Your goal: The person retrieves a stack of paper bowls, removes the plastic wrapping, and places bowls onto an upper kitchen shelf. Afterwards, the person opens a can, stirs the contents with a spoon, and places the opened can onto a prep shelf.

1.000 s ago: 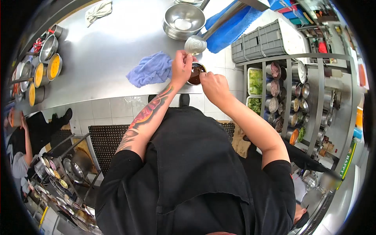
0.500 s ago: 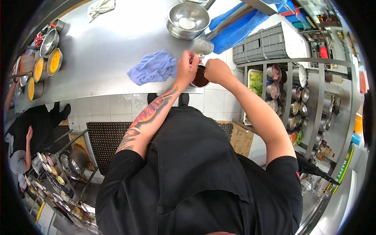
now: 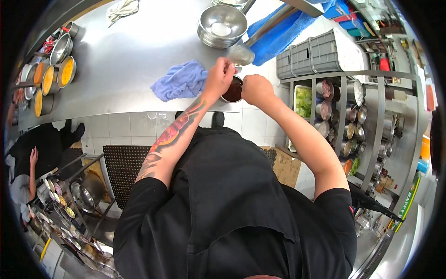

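My left hand [image 3: 220,76] is closed in a pinch beside a clear cup-like container [image 3: 241,55]; what its fingertips hold is too small to make out. On the right, my right hand [image 3: 257,89] is closed at the rim of a round pot of dark red-brown contents [image 3: 232,90]; its grip is hidden by the fingers. The pot stands at the front edge of the steel table [image 3: 107,79]. A crumpled blue-purple cloth [image 3: 179,81] lies left of my left hand. Stacked steel bowls [image 3: 222,25] stand behind the container.
Pans with yellow contents [image 3: 67,70] stand at the table's left end. A white cloth [image 3: 121,11] lies at the back. Right are a grey crate [image 3: 309,53], a blue cloth [image 3: 274,35] and a rack with metal pots [image 3: 324,107]. Co-workers are partly visible at left.
Over the last second my right hand has risen slightly beside the pot. The clear container now lies farther right in view, and the co-worker at left has shifted. Both my hands remain closed.
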